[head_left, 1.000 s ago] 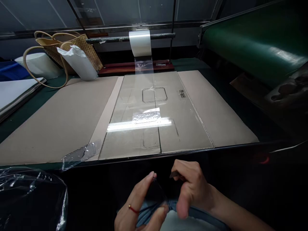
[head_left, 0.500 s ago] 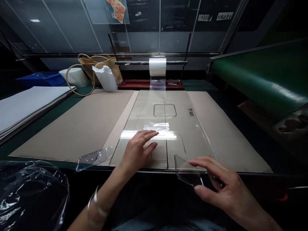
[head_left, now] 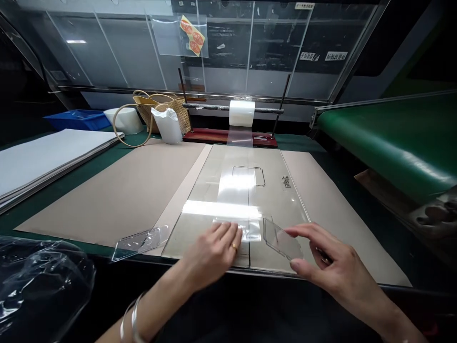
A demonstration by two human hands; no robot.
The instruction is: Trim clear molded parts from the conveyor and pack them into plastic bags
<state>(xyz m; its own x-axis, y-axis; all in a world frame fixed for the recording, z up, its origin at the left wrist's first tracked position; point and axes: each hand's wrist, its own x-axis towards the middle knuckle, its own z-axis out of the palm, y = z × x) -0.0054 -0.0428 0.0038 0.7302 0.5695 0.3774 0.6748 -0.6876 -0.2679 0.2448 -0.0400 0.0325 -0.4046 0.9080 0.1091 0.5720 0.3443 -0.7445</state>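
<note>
A strip of clear film [head_left: 233, 188] runs from the roll [head_left: 242, 113] down over the glass sheet [head_left: 200, 228]. My left hand [head_left: 217, 250] is closed at the strip's near end, fingers together and pointing away from me; the thumb is hidden. My right hand [head_left: 328, 267] grips a small clear plate with cut corners [head_left: 280, 240] by its edge, between thumb and fingertips. The plate is tilted just above the glass, to the right of the film's end. Another clear plate [head_left: 139, 243] lies at the table's front edge, left of my left hand.
Brown board [head_left: 117, 190] lies to the left of the glass. A white paper stack [head_left: 46, 152], a woven bag [head_left: 183, 119] and a blue tray [head_left: 78, 119] stand at the back left. Clear plastic [head_left: 43, 286] bulges at the front left. A green conveyor belt [head_left: 389, 138] runs along the right.
My left hand has closed on the film's end and drawn it toward me, so the strip stretches farther over the glass. My right hand still holds the plate, slightly higher. The view has tilted up.
</note>
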